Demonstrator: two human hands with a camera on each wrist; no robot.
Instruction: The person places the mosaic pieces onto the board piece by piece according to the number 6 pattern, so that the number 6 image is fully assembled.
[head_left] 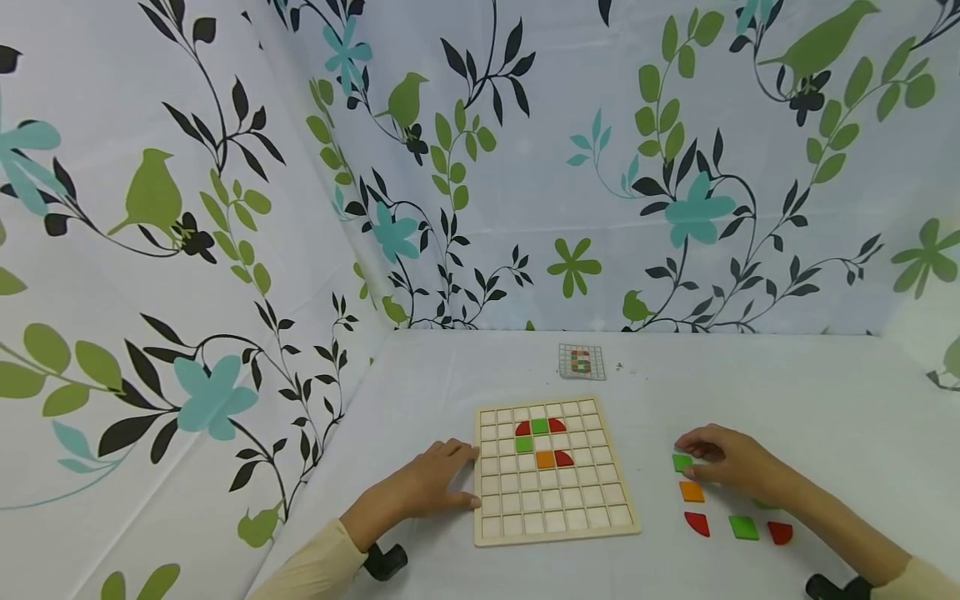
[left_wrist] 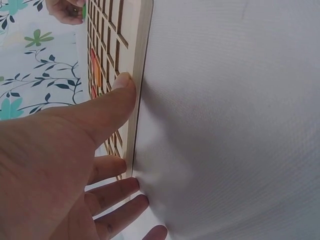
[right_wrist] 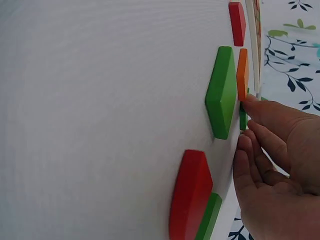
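Right hand [head_left: 726,460] pinching a green tile [head_left: 681,463], left hand [head_left: 429,483] touching the grid board [head_left: 555,538]

Head view: the green tile is showing right of the grid board, just beyond an orange tile [head_left: 692,492]. Left wrist view: the left hand is resting against the edge, fingers spread. Right wrist view: thumb and finger are gripping the green tile.

The card [head_left: 581,362] lies behind the board [head_left: 551,500], loose tiles [head_left: 744,527] rightward.

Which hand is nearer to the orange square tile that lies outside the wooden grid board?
The right hand: it is just beyond the orange square tile, at a green square tile. The left hand is farther, at the left edge of the wooden grid board.
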